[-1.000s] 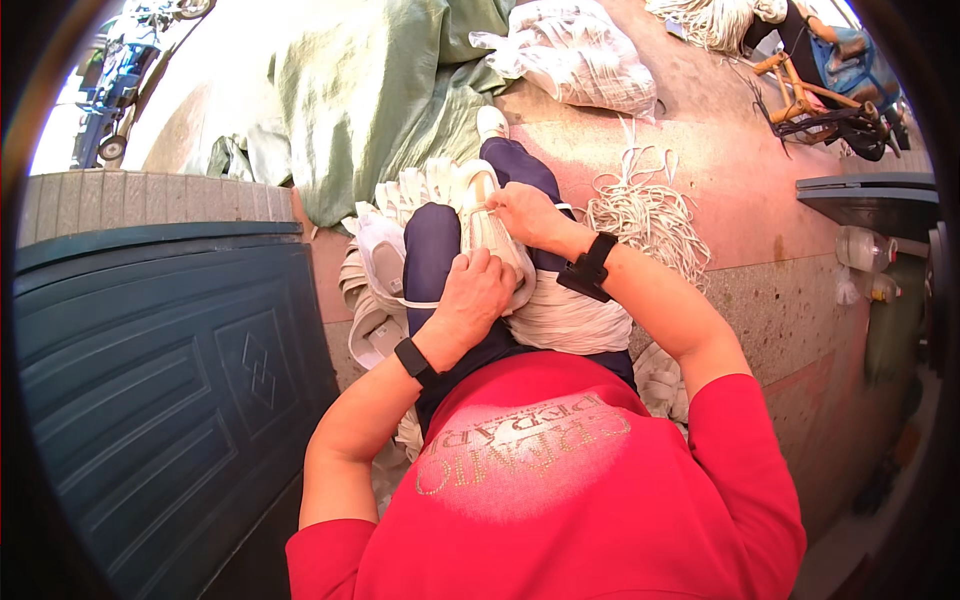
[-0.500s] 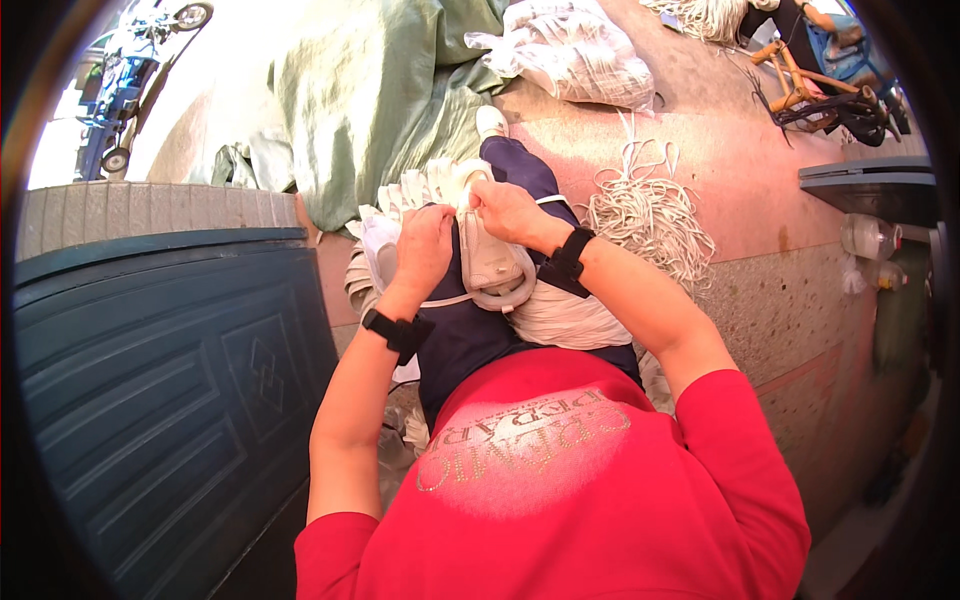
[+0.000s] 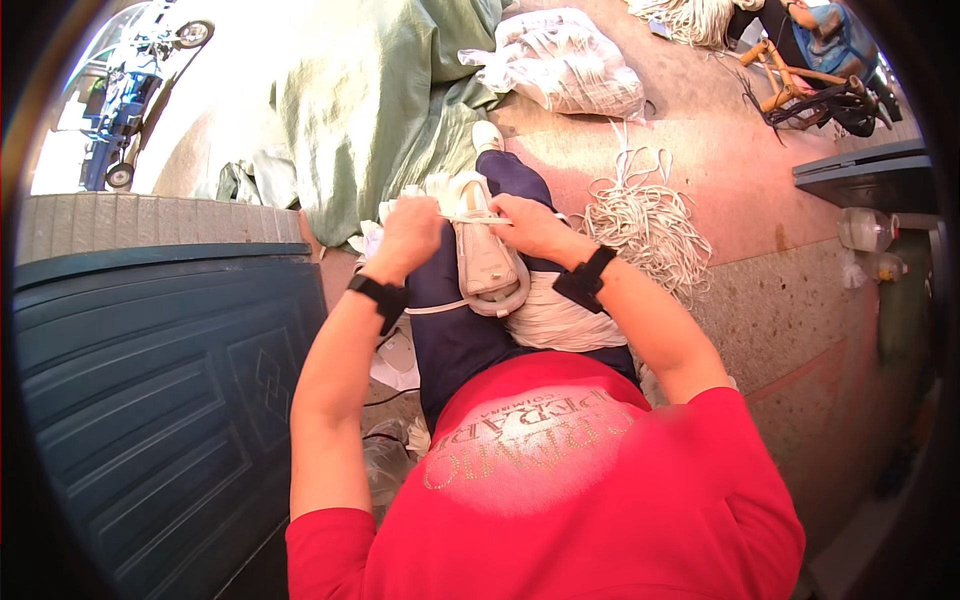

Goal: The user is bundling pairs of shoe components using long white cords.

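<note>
A short white cord (image 3: 474,219) is stretched between my two hands, across the upper part of a long beige device (image 3: 487,262) with a rounded loop at its near end. My left hand (image 3: 411,234) is closed on the cord's left side. On the other side my right hand (image 3: 530,229) pinches it. The device lies lengthwise over my dark-trousered lap, and a thin pale band (image 3: 436,307) runs across my left thigh beside it. Pale bundled cord (image 3: 560,315) lies between my thighs, partly covered by the device.
A tangled heap of white cord (image 3: 645,225) lies right of my leg. Beyond are a filled clear bag (image 3: 565,62) and a green tarp (image 3: 350,100). A dark blue panelled door (image 3: 170,400) stands left. At far right are another person (image 3: 840,45) and plastic bottles (image 3: 866,230).
My hands have moved apart, and the white cord now shows taut between them. The left hand has shifted left and the right hand slightly right and nearer.
</note>
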A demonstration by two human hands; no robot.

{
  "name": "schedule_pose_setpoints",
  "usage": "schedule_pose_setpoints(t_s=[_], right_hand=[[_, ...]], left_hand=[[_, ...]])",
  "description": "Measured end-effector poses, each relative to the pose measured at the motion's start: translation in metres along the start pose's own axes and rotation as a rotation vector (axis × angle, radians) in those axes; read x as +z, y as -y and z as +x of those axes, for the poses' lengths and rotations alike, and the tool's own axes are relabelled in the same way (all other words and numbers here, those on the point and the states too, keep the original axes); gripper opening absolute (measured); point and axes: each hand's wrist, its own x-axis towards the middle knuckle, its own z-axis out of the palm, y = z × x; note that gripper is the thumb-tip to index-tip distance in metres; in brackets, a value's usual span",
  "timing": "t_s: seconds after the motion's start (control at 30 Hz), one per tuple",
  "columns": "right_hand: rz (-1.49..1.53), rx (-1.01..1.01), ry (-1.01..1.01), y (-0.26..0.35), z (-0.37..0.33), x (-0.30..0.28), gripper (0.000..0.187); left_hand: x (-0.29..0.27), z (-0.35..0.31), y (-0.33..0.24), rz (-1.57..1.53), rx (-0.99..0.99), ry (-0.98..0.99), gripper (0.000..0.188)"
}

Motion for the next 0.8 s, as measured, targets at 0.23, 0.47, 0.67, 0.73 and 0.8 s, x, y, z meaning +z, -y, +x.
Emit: schedule_pose_setpoints(t_s=[0.23, 0.47, 0.67, 0.73, 0.8], right_hand=[[0.284, 0.386, -0.001, -0.069, -0.099, -0.107, 0.019], [1.055, 0.373, -0.686, -0.129, -0.207, -0.2, 0.022], [1.93, 0.008, -1.148, -0.233, -0.297, -0.342, 0.013], [1.954, -0.126, -1.213, -0.238, -0.345, -0.409, 0.014], [1.769, -0.195, -1.159, -0.189, -0.357, -0.452, 0.014]], left_hand=[[-0.147, -0.254, 0.142, 0.496, -1.268, 0.133, 0.026], [-0.243, -0.497, 0.089, 0.66, -1.733, -0.135, 0.033], [-0.307, -0.527, 0.084, 0.667, -1.927, -0.829, 0.031], [-0.319, -0.521, 0.105, 0.546, -2.034, -0.335, 0.024], [-0.32, -0.513, 0.113, 0.902, -1.818, 0.047, 0.019]])
